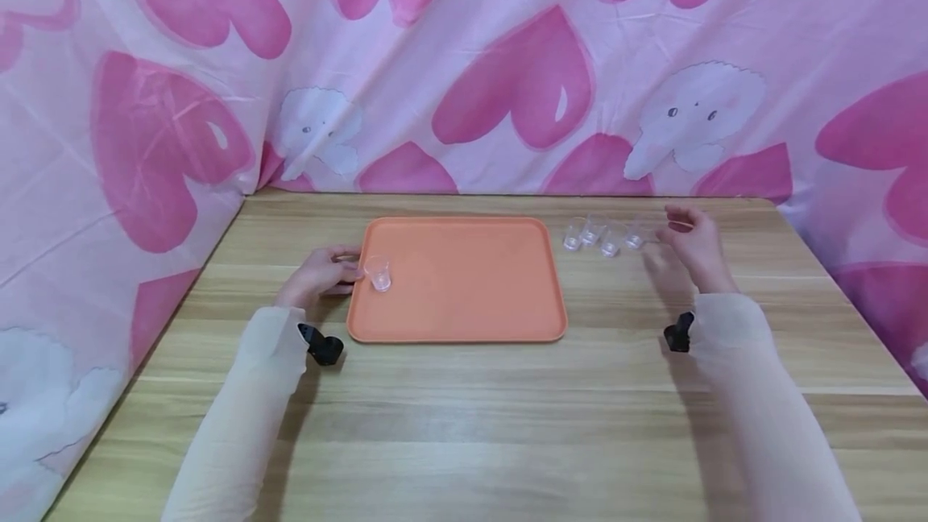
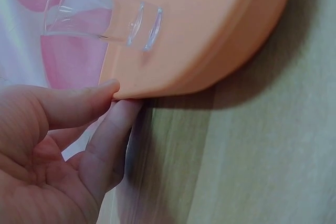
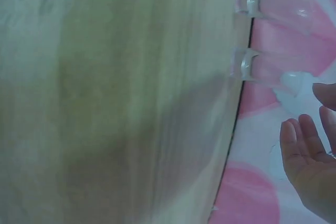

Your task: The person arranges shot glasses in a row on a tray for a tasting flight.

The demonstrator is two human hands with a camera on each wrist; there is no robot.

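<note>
An orange tray (image 1: 464, 280) lies on the table, and one small clear cup (image 1: 379, 274) stands upright on it near the left edge. My left hand (image 1: 324, 274) pinches the tray's left rim; in the left wrist view the thumb (image 2: 86, 103) is on top and a finger is beneath. Several more clear cups (image 1: 610, 242) stand upright beyond the tray's right side. To their right, my right hand (image 1: 698, 246) hovers above the table with nothing in its grasp. Its relaxed fingers (image 3: 310, 140) point toward the nearest cup (image 3: 262, 66), apart from it in the right wrist view.
The wood-grain table (image 1: 464, 425) ends at a pink heart-patterned cloth (image 1: 515, 79) hanging behind it and along the left side. A black wrist camera is worn at each cuff, the left one (image 1: 322, 346) close to the tray's lower left corner.
</note>
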